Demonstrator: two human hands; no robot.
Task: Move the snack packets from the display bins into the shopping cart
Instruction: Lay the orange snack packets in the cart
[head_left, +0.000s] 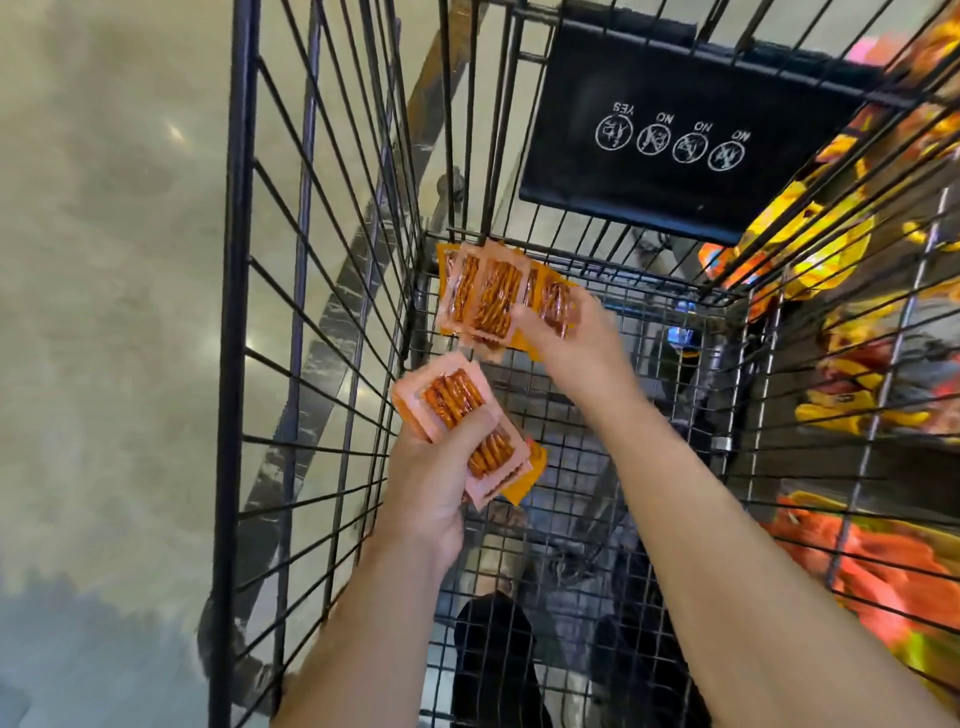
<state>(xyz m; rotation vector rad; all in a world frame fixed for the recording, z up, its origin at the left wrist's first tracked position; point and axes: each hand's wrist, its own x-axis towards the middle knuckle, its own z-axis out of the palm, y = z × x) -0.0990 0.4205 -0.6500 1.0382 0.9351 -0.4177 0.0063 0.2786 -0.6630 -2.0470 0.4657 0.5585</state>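
Gripping a packet stack in the left hand and pinching a packet fan in the right hand, both inside the cart. Judging them light, slick and crushable: best clamped across flat faces. Noting seat flap ahead, display snacks beyond the right wires, nothing blocking the drop.

A black plastic seat flap at the far end of the shopping cart carries a row of four white round pictograms, each captioned in white capitals. Seen upside down from the camera, the leftmost caption reads "YES" and the three to its right read "NO". Print on the snack packets below the flap is too blurred to read.
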